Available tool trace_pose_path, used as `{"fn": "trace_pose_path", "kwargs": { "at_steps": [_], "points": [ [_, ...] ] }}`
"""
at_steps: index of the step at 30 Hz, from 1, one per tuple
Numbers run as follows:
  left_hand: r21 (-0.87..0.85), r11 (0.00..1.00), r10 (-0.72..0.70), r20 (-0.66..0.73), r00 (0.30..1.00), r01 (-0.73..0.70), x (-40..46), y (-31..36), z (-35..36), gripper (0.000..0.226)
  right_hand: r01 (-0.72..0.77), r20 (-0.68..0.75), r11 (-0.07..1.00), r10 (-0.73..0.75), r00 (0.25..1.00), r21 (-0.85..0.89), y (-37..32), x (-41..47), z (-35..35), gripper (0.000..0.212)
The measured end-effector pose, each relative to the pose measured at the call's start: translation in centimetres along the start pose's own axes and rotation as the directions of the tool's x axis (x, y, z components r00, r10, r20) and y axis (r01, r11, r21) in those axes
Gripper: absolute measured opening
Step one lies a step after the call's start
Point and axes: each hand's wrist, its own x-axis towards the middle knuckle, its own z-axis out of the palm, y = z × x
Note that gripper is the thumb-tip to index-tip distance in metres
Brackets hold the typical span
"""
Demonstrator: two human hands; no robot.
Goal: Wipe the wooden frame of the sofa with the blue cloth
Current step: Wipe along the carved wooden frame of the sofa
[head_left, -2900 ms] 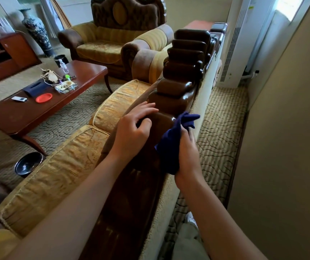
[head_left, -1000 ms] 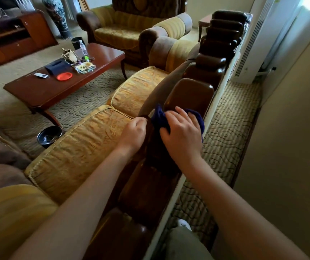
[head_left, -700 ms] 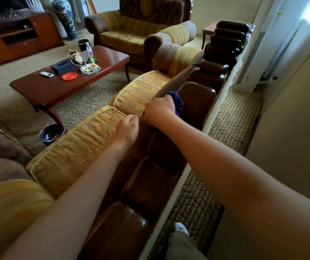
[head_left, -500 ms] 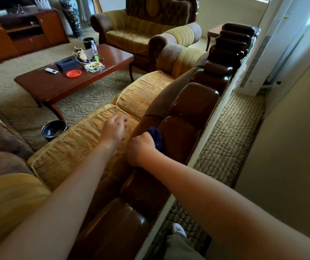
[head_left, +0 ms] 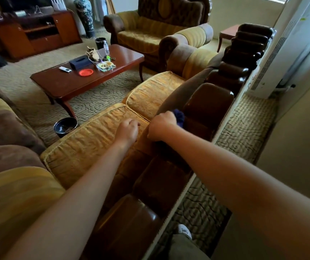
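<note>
Near the middle of the frame, the right hand (head_left: 160,126) is closed in a fist around the bunched dark blue cloth (head_left: 179,117), which shows just past the knuckles and presses against the inner face of the glossy dark brown carved wooden frame (head_left: 206,104) along the sofa's top. That frame runs from the bottom centre of the picture up to the upper right in a row of rounded lobes. Just left of the right hand, the left hand (head_left: 128,131) rests on the golden-yellow patterned back cushion (head_left: 86,145) with its fingers loosely curled, holding nothing. In the upper left stands a reddish-brown wooden coffee table (head_left: 66,83) bearing a small round red dish (head_left: 86,72) and a dark tissue box (head_left: 80,62). A black round bowl (head_left: 65,125) sits on the patterned beige carpet (head_left: 244,128) beside the table's leg.
</note>
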Motion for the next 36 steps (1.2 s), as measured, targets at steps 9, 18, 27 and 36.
{"fn": "trace_pose_path", "kwargs": {
  "at_steps": [9,18,27,36],
  "points": [
    [-0.035,0.999,-0.026,-0.036,0.999,0.025,1.2,-0.4,-1.2,0.022,0.169,0.226,0.968,-0.209,0.951,0.184,-4.5,-1.1,1.1,0.05],
    [-0.038,0.999,0.018,-0.015,1.0,-0.018,1.5,0.2,-0.7,0.025,-0.067,0.06,0.991,0.061,0.996,0.114,2.1,0.5,-1.3,0.041],
    [-0.084,0.995,0.04,-0.089,0.995,-0.048,1.7,0.3,-1.5,0.024,0.221,0.075,0.93,-0.253,0.965,0.294,-5.5,-2.7,2.0,0.043],
    [-0.05,0.997,0.051,-0.043,0.998,-0.053,0.5,0.4,0.3,0.023,0.219,-0.549,0.904,0.02,0.836,0.366,-0.6,-5.4,4.1,0.038]
  ]
}}
